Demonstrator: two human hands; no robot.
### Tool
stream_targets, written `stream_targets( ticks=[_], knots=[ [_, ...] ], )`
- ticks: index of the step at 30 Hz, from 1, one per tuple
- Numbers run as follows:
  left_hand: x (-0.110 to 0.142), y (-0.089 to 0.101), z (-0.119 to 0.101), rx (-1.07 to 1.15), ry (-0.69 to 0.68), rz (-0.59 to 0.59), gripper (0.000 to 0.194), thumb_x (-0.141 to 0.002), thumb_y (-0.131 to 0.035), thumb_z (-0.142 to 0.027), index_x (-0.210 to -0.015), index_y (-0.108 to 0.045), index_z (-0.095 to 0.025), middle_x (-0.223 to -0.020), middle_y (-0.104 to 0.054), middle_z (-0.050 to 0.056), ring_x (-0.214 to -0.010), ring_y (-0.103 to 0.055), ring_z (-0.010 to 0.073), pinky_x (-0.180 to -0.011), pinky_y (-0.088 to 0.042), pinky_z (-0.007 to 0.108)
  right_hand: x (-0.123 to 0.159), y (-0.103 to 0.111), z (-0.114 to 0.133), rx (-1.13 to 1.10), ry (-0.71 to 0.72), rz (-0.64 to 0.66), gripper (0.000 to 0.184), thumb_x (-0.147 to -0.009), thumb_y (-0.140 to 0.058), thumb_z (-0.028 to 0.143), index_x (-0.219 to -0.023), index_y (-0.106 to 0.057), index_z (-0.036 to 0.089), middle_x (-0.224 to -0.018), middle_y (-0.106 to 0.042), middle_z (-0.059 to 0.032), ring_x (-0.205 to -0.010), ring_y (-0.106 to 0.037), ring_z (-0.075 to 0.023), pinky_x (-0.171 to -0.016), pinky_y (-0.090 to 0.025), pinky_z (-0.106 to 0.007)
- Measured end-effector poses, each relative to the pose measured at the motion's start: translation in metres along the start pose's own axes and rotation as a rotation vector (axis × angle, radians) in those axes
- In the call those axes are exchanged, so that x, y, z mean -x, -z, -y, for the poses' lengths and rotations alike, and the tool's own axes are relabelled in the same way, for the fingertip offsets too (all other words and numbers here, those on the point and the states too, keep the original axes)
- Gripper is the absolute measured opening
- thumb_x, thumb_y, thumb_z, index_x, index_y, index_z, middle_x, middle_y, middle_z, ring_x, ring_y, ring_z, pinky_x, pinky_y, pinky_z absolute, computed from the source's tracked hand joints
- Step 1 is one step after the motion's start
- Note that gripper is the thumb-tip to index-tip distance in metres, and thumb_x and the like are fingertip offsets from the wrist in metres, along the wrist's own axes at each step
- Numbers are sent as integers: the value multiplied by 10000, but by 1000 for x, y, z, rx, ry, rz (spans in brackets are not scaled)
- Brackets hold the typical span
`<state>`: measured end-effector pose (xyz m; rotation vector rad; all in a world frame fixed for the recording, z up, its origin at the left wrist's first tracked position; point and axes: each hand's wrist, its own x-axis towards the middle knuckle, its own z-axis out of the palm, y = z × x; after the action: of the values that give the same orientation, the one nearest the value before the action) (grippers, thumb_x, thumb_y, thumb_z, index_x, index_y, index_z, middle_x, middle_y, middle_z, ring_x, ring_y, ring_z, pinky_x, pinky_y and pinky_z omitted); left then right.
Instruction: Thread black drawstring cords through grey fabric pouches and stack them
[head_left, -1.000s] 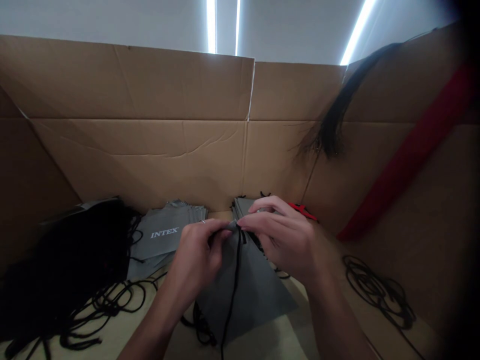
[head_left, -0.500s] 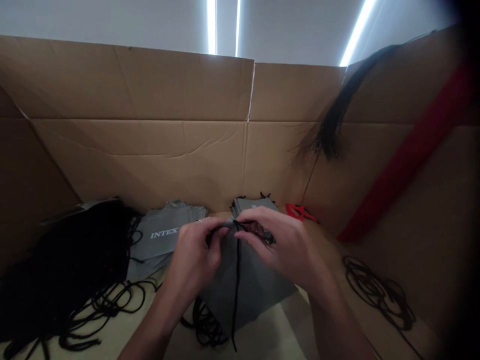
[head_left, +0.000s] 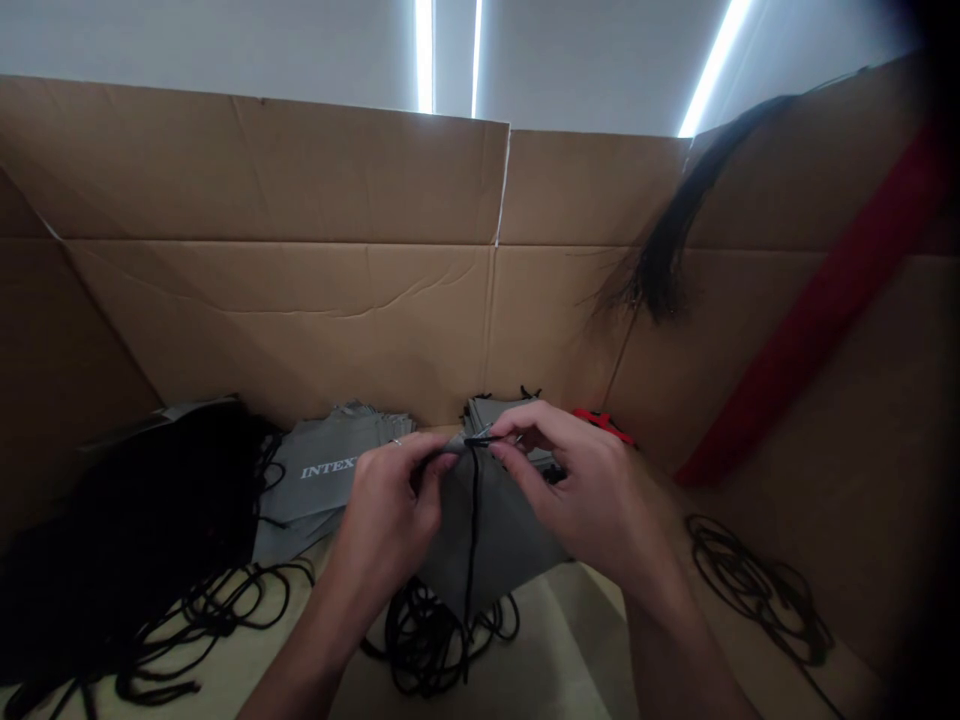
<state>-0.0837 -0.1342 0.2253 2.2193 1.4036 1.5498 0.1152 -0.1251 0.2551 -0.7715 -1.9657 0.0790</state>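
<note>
A grey fabric bag hangs from my fingers in the middle of the view. My left hand is closed, pinching the bag's upper corner between thumb and forefinger. A black cord comes out at that corner and dangles down the bag's front. Just right of the corner, my right hand pinches a short stretch of black cord with thumb and fingertips. The fingers partly hide the cord where it meets the fabric.
Grey bags printed INTEX lie left, beside a heap of black cords. Behind my right hand is another grey stack, with a red-handled item nearby. Cord coils lie below; cardboard walls surround the surface.
My right hand has moved slightly right, drawing the short piece of cord out sideways from the corner. The bag's lower part has shifted, showing more of the cord coil beneath. My left hand stays put.
</note>
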Motion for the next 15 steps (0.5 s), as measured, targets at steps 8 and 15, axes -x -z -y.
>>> stream_targets(
  ticks=[8, 15],
  knots=[
    [1, -1, 1, 31, 34, 50, 244, -940, -654, -75, -997, -837, -226, -921, -854, 9, -787, -796, 192, -704, -583, 282, -1, 0, -2, 70, 58, -44, 263, -942, -515, -27, -973, -601, 220, -887, -698, 11, -773, -677, -110, -706, -534, -191],
    [0, -2, 2, 8, 27, 55, 229, -933, -646, -74, -941, -829, -211, -902, -853, 32, -766, -795, 208, -680, -579, 297, 1, 0, -4, 57, 83, -31, 283, -958, -458, -11, -1018, -596, 228, -922, -695, -7, -786, -678, -119, -723, -564, -208]
  ],
)
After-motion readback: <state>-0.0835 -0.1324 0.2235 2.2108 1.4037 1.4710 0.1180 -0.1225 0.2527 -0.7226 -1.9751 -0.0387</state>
